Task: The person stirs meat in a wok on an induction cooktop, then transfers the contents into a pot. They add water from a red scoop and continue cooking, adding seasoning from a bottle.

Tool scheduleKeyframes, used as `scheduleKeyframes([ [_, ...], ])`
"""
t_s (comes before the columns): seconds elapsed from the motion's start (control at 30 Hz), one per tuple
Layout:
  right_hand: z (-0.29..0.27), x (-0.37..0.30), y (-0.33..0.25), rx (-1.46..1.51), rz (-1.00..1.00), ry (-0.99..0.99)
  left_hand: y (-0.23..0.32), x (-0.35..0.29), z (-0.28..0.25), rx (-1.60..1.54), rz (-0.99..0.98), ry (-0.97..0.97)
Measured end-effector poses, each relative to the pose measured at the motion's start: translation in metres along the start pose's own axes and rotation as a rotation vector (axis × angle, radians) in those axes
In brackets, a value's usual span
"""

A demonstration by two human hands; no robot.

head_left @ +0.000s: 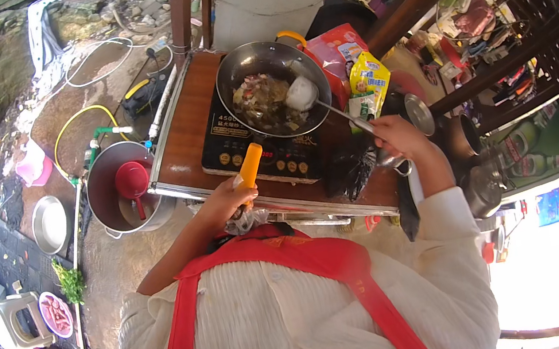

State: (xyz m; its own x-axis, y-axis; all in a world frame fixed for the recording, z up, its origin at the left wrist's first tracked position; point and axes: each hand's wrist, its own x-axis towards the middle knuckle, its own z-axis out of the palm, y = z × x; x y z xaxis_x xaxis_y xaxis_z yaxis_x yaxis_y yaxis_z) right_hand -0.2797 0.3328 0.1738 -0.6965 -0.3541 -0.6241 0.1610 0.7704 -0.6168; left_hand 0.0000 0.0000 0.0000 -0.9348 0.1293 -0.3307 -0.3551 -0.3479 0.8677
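Note:
A dark wok (227, 102) sits on a black induction cooker (255, 160), with chopped, glossy brown and pale food (263, 99) inside. My left hand (231, 201) is closed around the lower part of the wok's orange handle (249, 165). My right hand (400, 136) grips the metal shaft of a wok spatula (351, 116), whose pale, shiny head rests in the food at the right side of the pan. A second, short orange handle (290, 38) is on the wok's far rim. To the wok's right stand a yellow seasoning packet (369, 74) and a red bag (336, 47).
A black plastic bag (353, 173) lies on the brown table (178, 143) near my right forearm. Metal pots (462, 136) stand further right. On the left are a large pot (102, 174) holding a red dipper (133, 180), and a metal basin (51, 224).

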Motion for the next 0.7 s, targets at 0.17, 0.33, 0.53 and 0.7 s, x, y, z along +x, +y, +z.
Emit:
scheduleKeyframes([
  [0.17,0.070,0.029,-0.004,0.287,-0.117,-0.046,0.010,-0.003,-0.003,0.024,-0.007,0.001],
  [0.33,0.041,-0.009,0.004,0.106,-0.034,0.078,0.009,-0.004,-0.002,0.019,0.006,0.008],
  [0.53,0.038,0.013,0.019,-0.128,-0.294,0.352,0.009,0.000,-0.004,0.041,-0.003,0.047],
  [0.7,0.082,0.001,0.025,-0.093,-0.322,0.271,0.006,0.000,-0.004,0.044,-0.014,0.080],
])
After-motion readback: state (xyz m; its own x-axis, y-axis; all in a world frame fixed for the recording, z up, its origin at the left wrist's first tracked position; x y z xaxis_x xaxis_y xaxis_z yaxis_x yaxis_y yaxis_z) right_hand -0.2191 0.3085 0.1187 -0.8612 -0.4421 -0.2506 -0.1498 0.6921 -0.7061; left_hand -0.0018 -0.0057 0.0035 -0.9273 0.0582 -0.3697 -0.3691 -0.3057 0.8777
